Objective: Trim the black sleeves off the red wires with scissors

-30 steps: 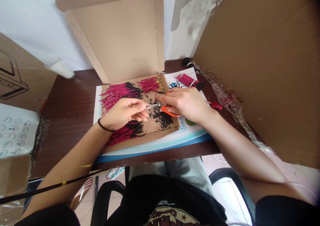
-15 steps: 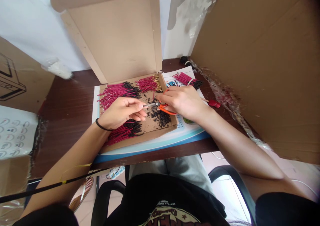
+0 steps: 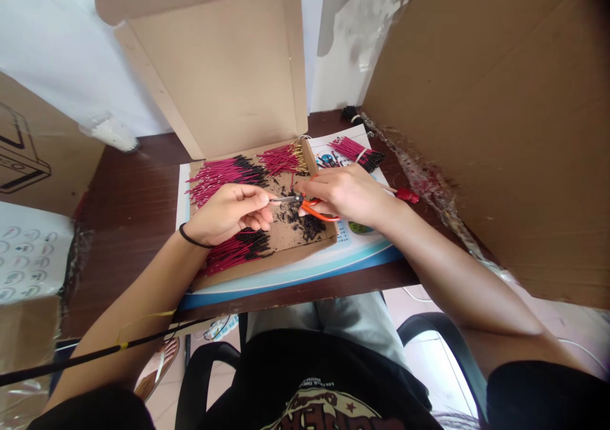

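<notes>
My right hand [image 3: 350, 192] is closed round the orange handles of small scissors [image 3: 318, 210], whose blades point left. At the blade tips, my left hand [image 3: 236, 211] pinches a thin wire between thumb and forefinger; the fingers hide most of it. Both hands are above a shallow cardboard box [image 3: 281, 244]. Inside the box, a pile of red wires with black ends [image 3: 223, 174] lies at the left, and more red wires [image 3: 238, 250] lie near the front. Red wires with gold-coloured tips [image 3: 281, 159] sit at the back. Black scraps [image 3: 312, 227] are scattered at the right.
The box's lid [image 3: 223, 68] stands raised behind. To the right, a banded bundle of red wires [image 3: 352, 150] lies on a printed sheet [image 3: 372, 242], near a red-tipped object [image 3: 406, 195]. A large cardboard panel [image 3: 500, 131] borders the right side of the dark table [image 3: 128, 208].
Both hands stay over the box. My left hand has shifted slightly left, and the scissors' handles look a little further apart.
</notes>
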The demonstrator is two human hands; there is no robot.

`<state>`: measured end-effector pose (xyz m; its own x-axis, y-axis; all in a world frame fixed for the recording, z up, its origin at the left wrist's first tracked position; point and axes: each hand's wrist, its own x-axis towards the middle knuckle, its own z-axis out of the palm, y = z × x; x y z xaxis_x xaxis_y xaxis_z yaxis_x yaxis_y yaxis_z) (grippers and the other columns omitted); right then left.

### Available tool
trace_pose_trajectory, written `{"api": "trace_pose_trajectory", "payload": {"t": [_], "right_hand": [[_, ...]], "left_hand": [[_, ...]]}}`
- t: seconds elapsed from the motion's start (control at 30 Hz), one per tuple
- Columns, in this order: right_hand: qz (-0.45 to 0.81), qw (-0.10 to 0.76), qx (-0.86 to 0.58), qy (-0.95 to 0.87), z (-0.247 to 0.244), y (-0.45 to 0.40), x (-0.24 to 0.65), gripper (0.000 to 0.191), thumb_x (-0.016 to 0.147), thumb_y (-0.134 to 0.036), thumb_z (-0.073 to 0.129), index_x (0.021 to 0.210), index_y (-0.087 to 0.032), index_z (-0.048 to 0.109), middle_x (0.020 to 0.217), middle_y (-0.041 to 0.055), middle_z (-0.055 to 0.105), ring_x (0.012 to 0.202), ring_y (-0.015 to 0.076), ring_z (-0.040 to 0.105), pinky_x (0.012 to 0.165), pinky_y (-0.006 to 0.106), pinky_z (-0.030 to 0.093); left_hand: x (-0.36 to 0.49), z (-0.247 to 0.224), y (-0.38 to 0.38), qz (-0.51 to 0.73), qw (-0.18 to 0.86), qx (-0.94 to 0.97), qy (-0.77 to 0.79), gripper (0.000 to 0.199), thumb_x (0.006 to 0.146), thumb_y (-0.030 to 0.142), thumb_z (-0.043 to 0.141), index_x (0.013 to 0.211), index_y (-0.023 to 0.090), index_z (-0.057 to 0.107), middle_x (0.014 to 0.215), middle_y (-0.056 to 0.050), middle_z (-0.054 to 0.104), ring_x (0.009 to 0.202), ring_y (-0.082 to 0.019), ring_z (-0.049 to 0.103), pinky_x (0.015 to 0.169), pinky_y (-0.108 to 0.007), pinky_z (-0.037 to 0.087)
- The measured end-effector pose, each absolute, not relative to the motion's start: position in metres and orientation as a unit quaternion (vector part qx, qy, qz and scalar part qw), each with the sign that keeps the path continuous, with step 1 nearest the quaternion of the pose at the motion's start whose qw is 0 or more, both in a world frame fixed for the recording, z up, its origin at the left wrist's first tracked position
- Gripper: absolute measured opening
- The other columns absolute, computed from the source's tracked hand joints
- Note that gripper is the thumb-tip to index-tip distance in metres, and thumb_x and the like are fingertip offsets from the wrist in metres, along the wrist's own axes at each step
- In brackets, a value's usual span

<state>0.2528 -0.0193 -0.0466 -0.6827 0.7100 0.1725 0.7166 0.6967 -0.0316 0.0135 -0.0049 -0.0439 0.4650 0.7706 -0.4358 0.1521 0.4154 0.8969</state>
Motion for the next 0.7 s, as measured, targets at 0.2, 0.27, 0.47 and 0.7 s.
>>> {"api": "trace_pose_trajectory", "payload": {"t": [0.2, 0.27, 0.47, 0.7], "right_hand": [[0.056, 0.133, -0.391, -0.909, -0.0524, -0.0153, 0.2516, 0.032, 0.091, -0.048, 0.053, 0.097, -0.02, 0.068, 0.07, 0.0013, 0.061, 0.062, 0.0128, 0.051, 0.056, 0.029, 0.022], [0.074, 0.145, -0.392, -0.906, -0.0535, -0.0153, 0.2509, 0.032, 0.091, -0.047, 0.053, 0.098, -0.02, 0.068, 0.069, 0.0008, 0.06, 0.062, 0.0126, 0.05, 0.056, 0.029, 0.023], [0.113, 0.167, -0.371, -0.907, -0.0554, -0.0125, 0.2515, 0.034, 0.087, -0.051, 0.057, 0.085, -0.018, 0.067, 0.059, -0.0037, 0.049, 0.055, 0.0097, 0.04, 0.056, 0.027, 0.023], [0.105, 0.138, -0.375, -0.91, -0.0486, -0.0136, 0.2527, 0.033, 0.089, -0.049, 0.055, 0.08, -0.019, 0.066, 0.058, -0.0037, 0.047, 0.054, 0.0098, 0.037, 0.055, 0.027, 0.023]], "left_hand": [[0.0142, -0.0433, -0.0043, 0.228, 0.688, 0.499, 0.474, 0.015, 0.08, 0.025, 0.068, 0.072, 0.013, 0.065, 0.057, -0.001, 0.065, 0.044, -0.006, 0.057, 0.046, -0.016, 0.047], [0.0146, -0.0437, -0.004, 0.238, 0.687, 0.499, 0.471, 0.017, 0.08, 0.026, 0.069, 0.071, 0.013, 0.065, 0.057, -0.001, 0.065, 0.044, -0.006, 0.056, 0.047, -0.016, 0.047], [0.016, -0.0458, -0.0045, 0.262, 0.694, 0.49, 0.457, 0.013, 0.083, 0.023, 0.066, 0.077, 0.011, 0.068, 0.056, -0.001, 0.065, 0.044, -0.006, 0.056, 0.046, -0.016, 0.047], [0.0166, -0.0477, -0.0049, 0.249, 0.692, 0.498, 0.458, 0.015, 0.082, 0.026, 0.067, 0.077, 0.012, 0.067, 0.059, -0.002, 0.067, 0.045, -0.006, 0.057, 0.046, -0.017, 0.047]]}}
